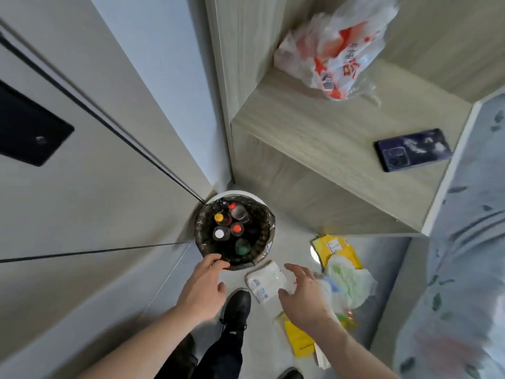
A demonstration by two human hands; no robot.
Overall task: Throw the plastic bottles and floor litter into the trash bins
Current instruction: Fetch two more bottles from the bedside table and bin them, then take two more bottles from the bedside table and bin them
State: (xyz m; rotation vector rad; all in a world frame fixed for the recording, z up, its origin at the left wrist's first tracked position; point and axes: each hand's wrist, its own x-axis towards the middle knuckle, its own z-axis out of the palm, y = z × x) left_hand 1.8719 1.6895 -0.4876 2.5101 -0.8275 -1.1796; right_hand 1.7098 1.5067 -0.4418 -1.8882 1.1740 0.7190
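A white round trash bin [262, 206] with a black liner stands in the corner by the wall, holding several upright plastic bottles [228, 228] with red, orange, white and green caps. My left hand [202, 285] hovers at the bin's near rim, fingers loosely bent, holding nothing. My right hand [303, 294] is spread open above a clear plastic wrapper [266, 281] lying on the floor. More litter lies to the right: yellow packaging [338, 248], a white-green bag [351, 281] and a yellow packet [299, 339].
A wooden bedside shelf [322, 132] carries a red-and-white plastic bag [338, 47] and a dark phone [412, 149]. A bed with patterned bedding [464, 242] fills the right side. A white wall runs on the left. My black shoe [237, 305] stands below the bin.
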